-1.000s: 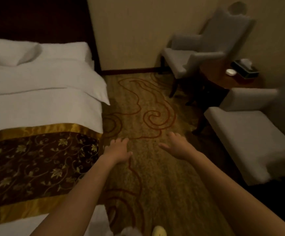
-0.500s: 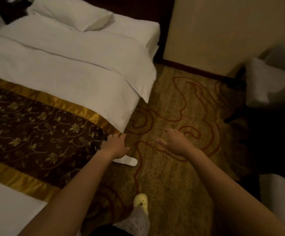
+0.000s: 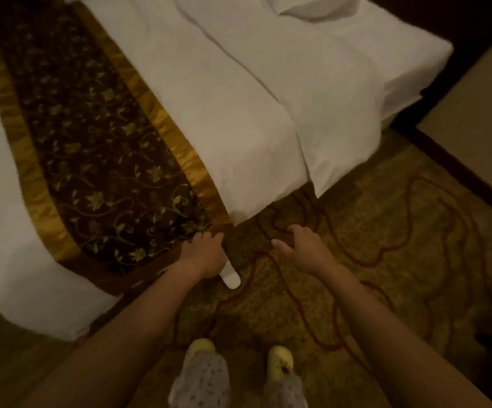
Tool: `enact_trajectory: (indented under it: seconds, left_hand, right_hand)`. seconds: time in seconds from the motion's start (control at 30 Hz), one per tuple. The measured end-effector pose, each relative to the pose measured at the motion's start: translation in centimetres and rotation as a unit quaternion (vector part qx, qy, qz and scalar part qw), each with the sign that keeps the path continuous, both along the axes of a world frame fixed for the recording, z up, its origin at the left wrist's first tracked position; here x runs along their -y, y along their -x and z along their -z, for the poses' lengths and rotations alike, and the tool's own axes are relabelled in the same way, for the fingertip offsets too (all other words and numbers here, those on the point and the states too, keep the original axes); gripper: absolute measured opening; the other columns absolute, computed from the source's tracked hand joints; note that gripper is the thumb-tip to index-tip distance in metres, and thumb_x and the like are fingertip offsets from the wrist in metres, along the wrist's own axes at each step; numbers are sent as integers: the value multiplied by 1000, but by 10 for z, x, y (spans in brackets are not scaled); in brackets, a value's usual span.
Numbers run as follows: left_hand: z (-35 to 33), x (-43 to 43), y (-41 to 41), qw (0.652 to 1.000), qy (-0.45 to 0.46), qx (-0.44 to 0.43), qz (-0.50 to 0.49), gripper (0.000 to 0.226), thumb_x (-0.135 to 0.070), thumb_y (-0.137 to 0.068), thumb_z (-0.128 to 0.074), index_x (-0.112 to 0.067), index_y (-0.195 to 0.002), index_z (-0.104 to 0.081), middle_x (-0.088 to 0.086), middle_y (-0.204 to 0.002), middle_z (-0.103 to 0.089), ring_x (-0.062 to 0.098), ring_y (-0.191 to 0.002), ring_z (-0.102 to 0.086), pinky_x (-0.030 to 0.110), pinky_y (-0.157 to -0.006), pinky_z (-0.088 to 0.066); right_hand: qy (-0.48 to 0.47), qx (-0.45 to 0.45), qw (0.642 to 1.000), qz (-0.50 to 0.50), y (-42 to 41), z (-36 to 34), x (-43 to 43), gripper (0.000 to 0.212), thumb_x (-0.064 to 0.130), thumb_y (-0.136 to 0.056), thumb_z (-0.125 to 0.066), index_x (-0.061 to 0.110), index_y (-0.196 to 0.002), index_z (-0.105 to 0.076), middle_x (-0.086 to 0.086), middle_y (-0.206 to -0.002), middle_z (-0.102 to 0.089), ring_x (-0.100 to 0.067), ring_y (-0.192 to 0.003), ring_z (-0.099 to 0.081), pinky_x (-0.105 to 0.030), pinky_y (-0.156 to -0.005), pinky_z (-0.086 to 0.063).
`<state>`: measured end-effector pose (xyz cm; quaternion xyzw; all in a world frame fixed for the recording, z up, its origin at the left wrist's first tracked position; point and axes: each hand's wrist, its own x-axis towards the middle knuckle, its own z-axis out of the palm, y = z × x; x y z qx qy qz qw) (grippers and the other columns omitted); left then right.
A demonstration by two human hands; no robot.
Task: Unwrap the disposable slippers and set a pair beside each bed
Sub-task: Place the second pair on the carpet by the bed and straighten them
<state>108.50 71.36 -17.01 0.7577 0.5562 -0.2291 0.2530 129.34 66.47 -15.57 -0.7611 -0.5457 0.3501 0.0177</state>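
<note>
A white disposable slipper [image 3: 232, 278] lies on the patterned carpet right beside the bed [image 3: 239, 107]; only its rounded end shows, the rest is hidden under my left hand. My left hand [image 3: 206, 254] hovers over it with fingers apart, holding nothing. My right hand [image 3: 303, 248] is stretched out over the carpet a little to the right, fingers spread and empty. The bed has white linen and a brown-and-gold runner [image 3: 100, 160] across its foot.
My feet in yellow clogs [image 3: 280, 360] stand on the carpet [image 3: 386, 260] just behind the hands. A dark skirting board and beige wall [image 3: 474, 119] run along the right. A pillow [image 3: 315, 7] lies at the head of the bed.
My view has swung left and down toward the bed; the armchairs have left the frame. The white slipper by the bed has come into sight under my left hand. Both hands stay empty.
</note>
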Motion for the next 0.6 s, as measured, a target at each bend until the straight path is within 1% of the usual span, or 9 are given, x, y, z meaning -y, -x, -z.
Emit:
enact_trajectory:
  seconds: [0.1,0.2,0.3,0.4,0.5,0.6]
  left_hand:
    - [50,4,-16,999,1,5,-38,59,-35,-93,-42,-19,-146,-22,10,-148,-31,32,-136,-28,51,-110,-28]
    - [119,5,-21,999,3,-3,-44,58,-34,-94,-41,-19,-147,-21,10,-149,-31,31,-136,-28,50,-110,-29]
    - [200,3,-15,998,13,-29,-52,58,-33,-94,-41,-20,-146,-19,12,-149,-31,32,-134,-29,50,-107,-29]
    - [287,-4,-5,997,12,-46,-59,60,-35,-93,-42,-21,-146,-19,12,-148,-32,32,-133,-31,50,-106,-30]
    - [371,-16,6,996,18,-67,-63,61,-36,-91,-44,-20,-145,-21,12,-143,-37,32,-130,-34,49,-105,-31]
    - [455,-31,17,994,10,-62,-84,60,-37,-92,-41,-18,-145,-20,13,-142,-38,34,-128,-36,48,-104,-32]
  right_hand:
    - [9,-7,999,-39,-14,52,-15,68,54,-89,-43,11,-140,-31,-15,-141,-39,-33,-129,-37,-47,-104,-38]
    - [22,-22,998,-59,-17,121,-28,67,53,-89,-44,10,-139,-32,-15,-140,-40,-32,-127,-39,-47,-103,-39]
    - [35,-29,997,-70,-3,206,-38,63,51,-89,-46,8,-134,-37,-15,-136,-44,-31,-124,-43,-46,-102,-40]
    - [42,-29,996,-79,25,302,-51,58,50,-89,-46,8,-129,-43,-14,-132,-48,-30,-120,-47,-43,-100,-42]
    - [54,8,989,-135,56,395,-69,52,48,-90,-45,10,-125,-43,-12,-130,-49,-28,-118,-47,-40,-95,-43]
    - [77,51,973,-210,75,479,-99,57,52,-90,-40,10,-129,-40,-14,-134,-45,-31,-121,-44,-41,-95,-41]
